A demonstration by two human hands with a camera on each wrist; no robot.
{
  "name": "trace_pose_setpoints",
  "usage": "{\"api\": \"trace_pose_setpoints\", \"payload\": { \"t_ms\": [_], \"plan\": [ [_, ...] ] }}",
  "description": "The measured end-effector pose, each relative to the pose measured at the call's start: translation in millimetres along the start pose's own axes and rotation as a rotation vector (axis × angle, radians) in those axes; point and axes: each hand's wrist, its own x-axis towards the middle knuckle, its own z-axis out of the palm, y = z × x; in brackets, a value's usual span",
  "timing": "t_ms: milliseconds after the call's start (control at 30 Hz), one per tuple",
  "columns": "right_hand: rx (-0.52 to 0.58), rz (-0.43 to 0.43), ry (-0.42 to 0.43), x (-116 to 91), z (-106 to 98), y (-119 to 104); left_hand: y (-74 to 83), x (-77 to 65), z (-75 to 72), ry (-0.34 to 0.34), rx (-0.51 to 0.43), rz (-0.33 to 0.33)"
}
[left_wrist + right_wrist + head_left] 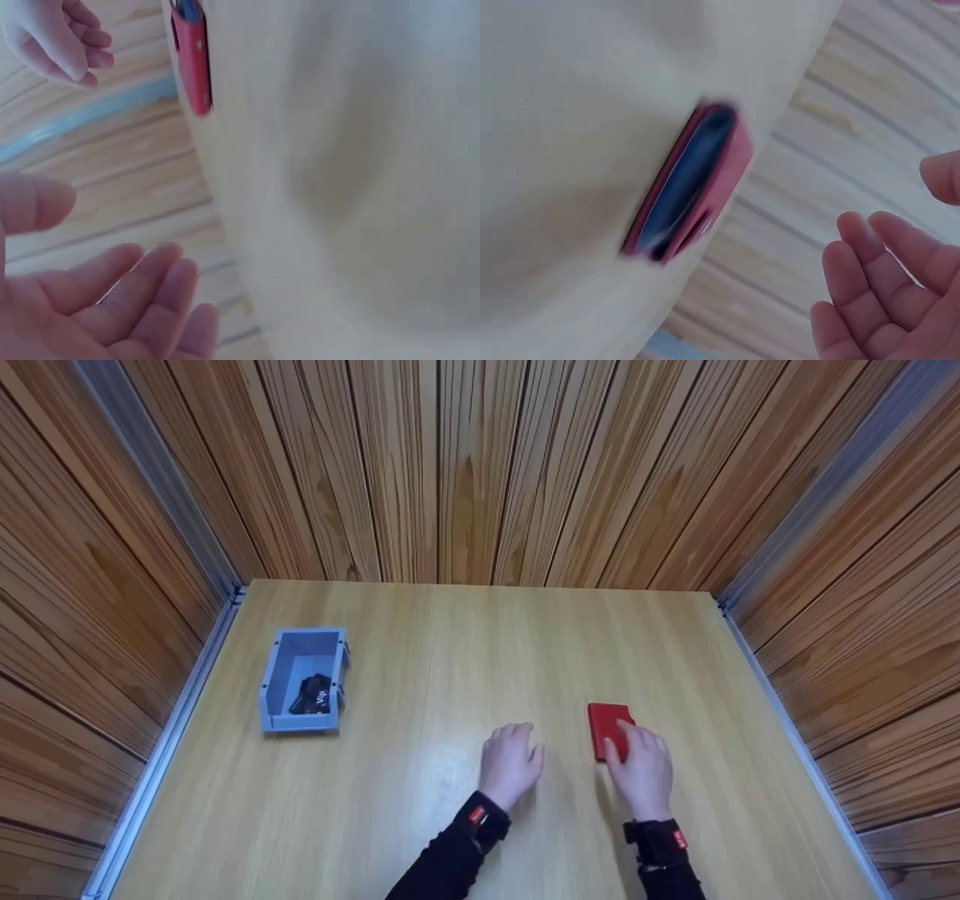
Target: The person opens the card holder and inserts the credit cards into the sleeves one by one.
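A red wallet (606, 726) lies on the table, right of centre. From the right wrist view, the wallet (718, 178) shows a blue inside along its near edge. My right hand (646, 774) hovers over its near right corner, overlapping it in the head view. In the right wrist view that hand (896, 296) is apart from the wallet, fingers relaxed and thumb spread. To the left of the wallet, my left hand (510, 765) is held above the table, holding nothing. Its fingers are loosely bent in the left wrist view, with the thumb (41, 202) apart from them.
A blue-grey plastic bin (300, 723) stands at the left of the wooden table (420, 660). Inside it lies a small black item (311, 694) with white lettering. Wood-plank walls (465, 472) with metal corner rails enclose the table's back and sides.
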Motion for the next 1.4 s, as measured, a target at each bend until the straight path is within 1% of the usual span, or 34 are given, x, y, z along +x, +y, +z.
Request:
{"api": "trace_pose_setpoints", "payload": {
  "t_ms": [133,233,333,467,667,767,867,1000,1100,1167,1233,1400],
  "plan": [
    [-0.026,0.083,-0.029,8,-7,17,14.1,12.3,15.3,-0.052,-0.033,-0.043],
    [-0.046,0.135,-0.056,13,-10,27,22.0,19.2,27.2,-0.073,-0.069,-0.058],
    [-0.057,0.193,-0.102,16,-11,36,28.5,22.6,38.8,-0.071,-0.093,-0.059],
    [-0.070,0.255,-0.181,20,-12,46,36.5,23.9,53.0,-0.042,-0.099,-0.046],
    [-0.083,0.307,-0.310,27,-12,57,47.5,28.0,71.1,-0.052,-0.145,-0.066],
    [-0.083,0.334,-0.360,29,-10,59,50.8,29.5,78.5,-0.050,-0.150,-0.073],
    [-0.087,0.358,-0.394,29,-8,62,53.4,29.9,82.7,-0.070,-0.155,-0.090],
    [-0.095,0.360,-0.431,27,-5,66,56.6,29.8,87.9,-0.137,-0.215,-0.135],
    [-0.092,0.364,-0.456,27,-4,70,59.1,29.7,91.6,-0.182,-0.263,-0.143],
    [-0.084,0.375,-0.476,28,-3,72,60.8,30.2,92.5,-0.199,-0.282,-0.145],
    [-0.073,0.390,-0.495,30,-2,73,61.8,31.5,92.0,-0.194,-0.307,-0.154],
    [-0.024,0.427,-0.543,34,3,69,60.4,34.5,92.0,-0.155,-0.372,-0.213]
  ]
}}
